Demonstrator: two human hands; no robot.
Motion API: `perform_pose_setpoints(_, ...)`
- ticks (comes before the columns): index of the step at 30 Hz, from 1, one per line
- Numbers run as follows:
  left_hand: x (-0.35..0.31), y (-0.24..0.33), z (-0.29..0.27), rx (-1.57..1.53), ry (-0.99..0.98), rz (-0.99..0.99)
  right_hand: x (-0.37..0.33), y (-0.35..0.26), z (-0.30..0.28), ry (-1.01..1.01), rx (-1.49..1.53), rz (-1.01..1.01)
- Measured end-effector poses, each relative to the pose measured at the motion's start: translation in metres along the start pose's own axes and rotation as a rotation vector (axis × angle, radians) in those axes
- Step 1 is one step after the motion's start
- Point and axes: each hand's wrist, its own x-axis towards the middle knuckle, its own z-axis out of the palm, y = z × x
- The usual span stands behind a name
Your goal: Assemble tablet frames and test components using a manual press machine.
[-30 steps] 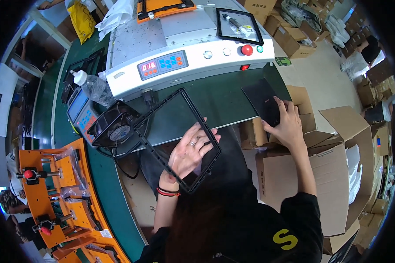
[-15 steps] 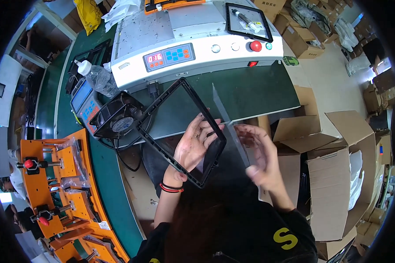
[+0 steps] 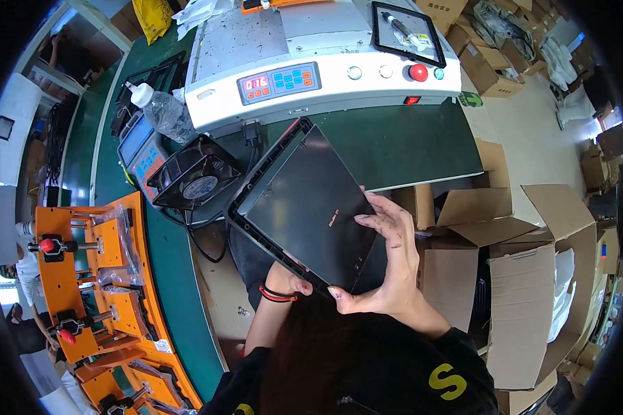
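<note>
A thin dark rectangular panel point(image 3: 304, 200) lies over the opening of a black plastic frame point(image 3: 264, 166), tilted above my lap. Along the frame's upper left side a gap shows between panel and frame. My right hand point(image 3: 393, 273) grips the panel by its right side, thumb at the bottom corner and fingers at the upper edge. From below, my left hand point(image 3: 284, 279) supports the frame; its thumb shows at the lower bar, while panel and frame hide the other fingers. A red and black cord circles the left wrist.
Ahead stands a white machine point(image 3: 298, 93) with a lit control panel; another black frame point(image 3: 377, 48) rests on top. A fan point(image 3: 197, 181), a clear bottle point(image 3: 166, 114) and a handheld meter point(image 3: 140, 149) are at left. Orange fixtures point(image 3: 128, 242) stand nearer; open cartons point(image 3: 522, 304) at right.
The panel has come from beside the frame to lie over its opening, turning its dark face up. My right hand has closed on its edge; my left hand is now mostly covered.
</note>
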Motion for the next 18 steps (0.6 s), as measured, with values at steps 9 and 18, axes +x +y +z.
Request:
perform_pose_setpoints(9,-0.0040,0.0050,-0.0029,0.131,0.057,-0.079,0.0030,-0.0005,0.0058,0.012,0.032,0.013)
perform_pose_setpoints(18,-0.0079,-0.0019,-0.0052,0.105,0.106,-0.069,0.0013,0.0002,0.0077,0.001,0.034,0.019)
